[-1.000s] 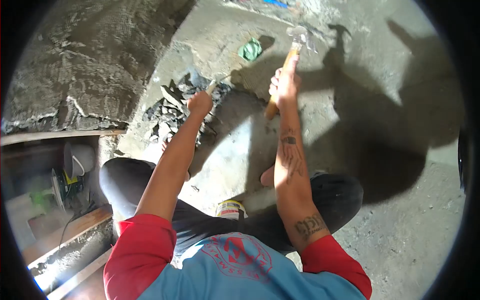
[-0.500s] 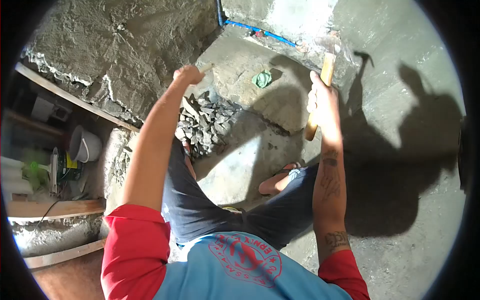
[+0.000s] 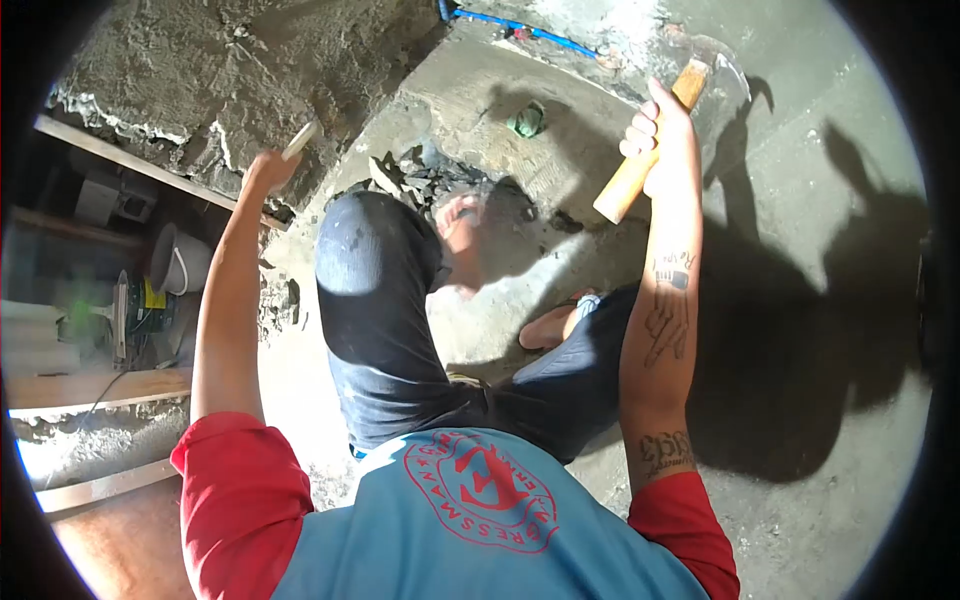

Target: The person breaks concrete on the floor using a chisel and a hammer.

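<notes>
My left hand (image 3: 268, 173) is closed round a pale, narrow tool (image 3: 301, 139), whose tip points up and right over the rough cement surface (image 3: 280, 60). On the right, my right hand (image 3: 660, 135) grips the wooden handle of a hammer (image 3: 625, 190). The hammer's head is at the upper end, pale and hard to make out against the wall. Broken grey rubble (image 3: 415, 172) lies between the hands, partly behind my raised knee. Beyond it a crumpled green thing (image 3: 525, 120) rests on the concrete.
A blue pipe (image 3: 530, 32) runs along the far edge. At the left, below a wooden board (image 3: 140, 165), are a grey bucket (image 3: 180, 260) and a green-and-yellow object (image 3: 150, 305). My feet are on the floor; shadows fall at the right.
My left hand has moved left with the pale tool, away from above the rubble. The hammer has gone up and right, still held. My left knee has risen and that foot has moved beside the rubble.
</notes>
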A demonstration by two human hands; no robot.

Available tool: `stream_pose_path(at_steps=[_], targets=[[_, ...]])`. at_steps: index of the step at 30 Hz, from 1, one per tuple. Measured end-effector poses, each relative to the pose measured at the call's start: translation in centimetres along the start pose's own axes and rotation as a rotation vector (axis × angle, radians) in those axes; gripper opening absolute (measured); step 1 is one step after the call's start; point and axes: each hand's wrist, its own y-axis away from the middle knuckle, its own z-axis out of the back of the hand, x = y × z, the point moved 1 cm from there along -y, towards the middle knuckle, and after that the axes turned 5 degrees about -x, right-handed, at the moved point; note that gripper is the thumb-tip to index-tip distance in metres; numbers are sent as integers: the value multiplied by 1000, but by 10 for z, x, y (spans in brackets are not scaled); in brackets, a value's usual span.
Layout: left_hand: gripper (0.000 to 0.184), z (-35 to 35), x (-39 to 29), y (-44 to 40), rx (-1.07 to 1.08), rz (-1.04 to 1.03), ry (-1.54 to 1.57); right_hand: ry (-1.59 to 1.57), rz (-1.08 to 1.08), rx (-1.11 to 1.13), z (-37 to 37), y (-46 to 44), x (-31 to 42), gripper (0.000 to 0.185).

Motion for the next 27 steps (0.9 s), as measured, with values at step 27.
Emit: stream_pose_path(at_steps=[27], targets=[[66,78,-17,-5,-267,93,107,-43,1,5,6,-18,-2,37]])
